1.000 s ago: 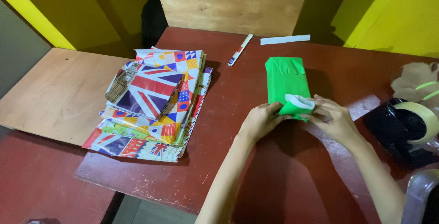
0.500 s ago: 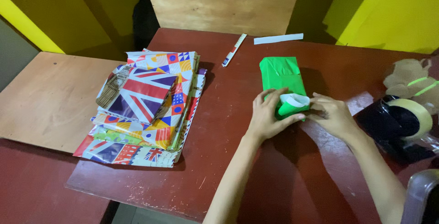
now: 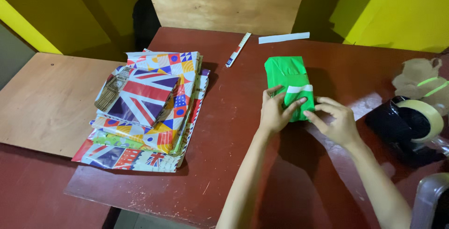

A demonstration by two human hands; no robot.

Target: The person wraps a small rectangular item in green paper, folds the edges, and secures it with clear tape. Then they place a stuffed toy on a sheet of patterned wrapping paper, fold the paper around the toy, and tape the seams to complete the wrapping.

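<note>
- I see a green-wrapped package [image 3: 286, 77] lying flat on the dark red table [image 3: 243, 131], right of the frame's centre, its long side running away from me.
- My left hand [image 3: 276, 112] lies palm down over the package's near end, fingers spread and pressing the folded green flap; it pins the paper rather than closing round it.
- A white strip of the paper's underside [image 3: 299, 89] shows just above those fingers; what lies beneath the hand is hidden.
- My right hand [image 3: 337, 121] sits just right of the package's near corner, fingers loosely curled, the fingertips [image 3: 312, 117] at the package's edge. I cannot tell whether they pinch the paper or only touch it.
- At the left of the table there is a stack of wrapping sheets printed with flags [image 3: 149, 105]; how many sheets it holds I cannot make out.
- Toward the upper middle lie a narrow printed strip [image 3: 238, 49] and a plain white strip [image 3: 284, 38], well apart from the package.
- At the right edge stands a black tape dispenser [image 3: 404, 128] with a roll of clear tape [image 3: 428, 119], partly cut off by the frame.
- Above it sits a crumpled pale bundle [image 3: 418, 80] with green streaks; I cannot tell what it is.
- A grey rounded object [image 3: 430, 201] in the lower right corner is cropped and unclear.
</note>
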